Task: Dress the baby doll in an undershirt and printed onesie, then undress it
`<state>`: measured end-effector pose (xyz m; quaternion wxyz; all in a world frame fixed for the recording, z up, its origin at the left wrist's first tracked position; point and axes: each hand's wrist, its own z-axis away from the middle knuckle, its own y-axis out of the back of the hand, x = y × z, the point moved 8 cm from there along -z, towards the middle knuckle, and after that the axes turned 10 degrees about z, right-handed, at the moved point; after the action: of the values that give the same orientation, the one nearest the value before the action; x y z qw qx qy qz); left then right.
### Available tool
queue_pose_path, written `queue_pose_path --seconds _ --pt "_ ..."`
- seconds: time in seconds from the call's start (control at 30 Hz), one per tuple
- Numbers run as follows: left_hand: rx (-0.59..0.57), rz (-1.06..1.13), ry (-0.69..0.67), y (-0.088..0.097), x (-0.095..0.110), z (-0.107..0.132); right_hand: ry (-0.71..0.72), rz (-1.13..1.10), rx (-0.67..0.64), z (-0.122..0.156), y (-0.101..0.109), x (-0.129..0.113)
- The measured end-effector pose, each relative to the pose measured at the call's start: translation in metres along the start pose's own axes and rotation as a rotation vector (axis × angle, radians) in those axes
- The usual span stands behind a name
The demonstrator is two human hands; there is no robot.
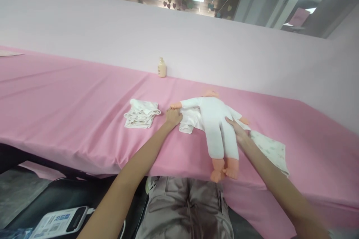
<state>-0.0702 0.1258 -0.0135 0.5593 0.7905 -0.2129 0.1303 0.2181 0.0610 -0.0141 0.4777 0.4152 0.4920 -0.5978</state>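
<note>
A baby doll (pixel 214 119) with a white cloth body lies on the pink-covered table, its bare feet reaching the front edge. Under its upper body is a small white shirt (pixel 191 117), partly hidden. My left hand (pixel 174 117) has its fingers curled at the shirt's left edge, right beside the doll's hand; exactly what is pinched is partly hidden. My right hand (pixel 238 129) grips the doll's side at the hip, thumb on top and the other fingers mostly hidden.
Folded white cloths (pixel 142 114) lie left of my left hand. A patterned cloth (pixel 270 149) is under my right forearm. A pump bottle (pixel 162 68) stands by the wall. A white device (pixel 60 222) rests on the black seat at lower left.
</note>
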Motion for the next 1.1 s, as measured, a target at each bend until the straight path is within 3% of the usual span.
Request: queue_pose_path --seconds 0.17,0.3,0.4,0.47,0.53,0.6,0.73,0.83,0.97,1.1 --pt "-0.019 -0.017 0.005 -0.003 -0.002 -0.001 0.015 0.045 -0.026 0.002 -0.002 0.001" --pt "-0.043 -0.034 0.005 -0.004 -0.001 -0.001 0.055 0.211 -0.035 0.006 0.000 0.000" --pt "-0.049 -0.036 -0.003 -0.004 0.001 -0.001 0.120 0.455 0.149 0.007 0.014 -0.011" --pt "-0.038 -0.029 0.007 -0.002 0.002 -0.001 0.290 0.687 0.330 0.009 0.014 -0.034" --pt "-0.006 -0.004 0.018 0.001 0.004 -0.002 0.530 0.922 0.363 0.008 -0.012 -0.057" --pt "0.027 0.055 0.009 0.005 0.008 -0.002 0.708 1.118 0.203 0.000 -0.058 -0.064" --pt "0.058 0.241 -0.088 0.008 0.021 0.003 0.913 1.447 -0.103 -0.024 -0.148 -0.054" --pt "0.042 0.356 -0.155 0.003 0.026 0.006 0.953 1.563 -0.178 -0.047 -0.186 -0.048" --pt "0.049 0.520 -0.063 -0.006 0.015 -0.002 0.942 1.501 -0.186 -0.073 -0.196 -0.044" --pt "0.067 0.429 0.210 -0.019 -0.001 -0.025 0.889 1.172 0.059 -0.089 -0.164 -0.060"
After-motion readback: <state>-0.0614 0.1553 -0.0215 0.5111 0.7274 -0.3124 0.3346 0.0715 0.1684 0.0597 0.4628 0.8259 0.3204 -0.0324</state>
